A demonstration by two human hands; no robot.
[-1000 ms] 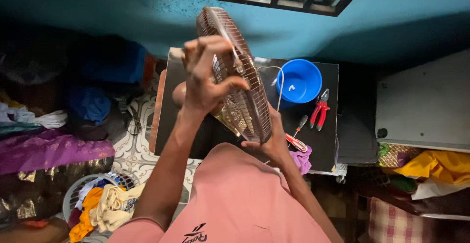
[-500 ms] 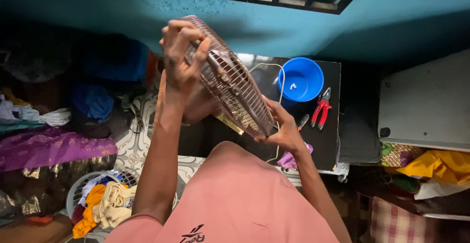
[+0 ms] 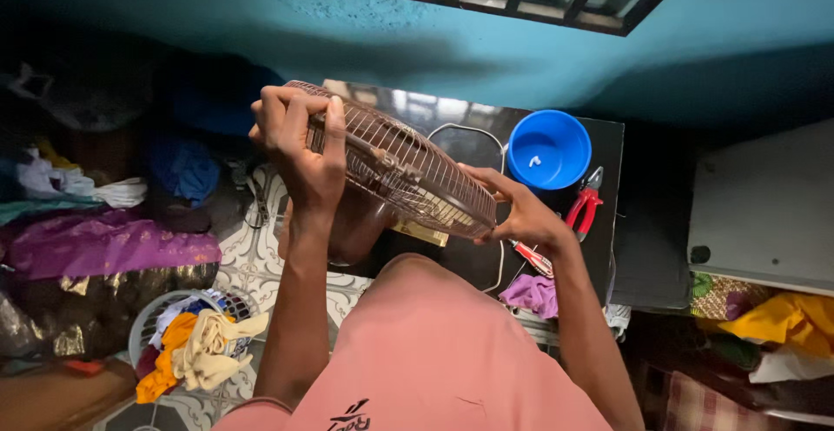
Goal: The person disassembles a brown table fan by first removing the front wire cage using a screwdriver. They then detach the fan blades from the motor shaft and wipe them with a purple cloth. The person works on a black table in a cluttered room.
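Fan guard: a round, domed wire fan guard (image 3: 400, 170) of thin brownish metal ribs, held tilted in mid-frame above the table, upper rim to the left, lower rim to the right.
Left hand: the left hand (image 3: 300, 149) clamps the guard's upper left rim, fingers (image 3: 287, 109) curled tight over the wires.
Right hand: the right hand (image 3: 521, 214) grasps the lower right rim, fingers spread along the edge, thumb hidden behind the wire.
Table: a dark, glossy table (image 3: 608, 149) under the window, its near part covered by the guard and arms.
On the table: a round blue plastic bowl (image 3: 549, 149) in the upper right, red-handled pliers (image 3: 584, 209) just beside it, a crumpled purple cloth (image 3: 532, 294) near the front edge.
Hard to make out: a thin light wire loop (image 3: 460, 129) behind the guard, partly hidden.
Lower left: a white plastic basket (image 3: 161, 327) of yellow and orange cloths on the patterned floor.
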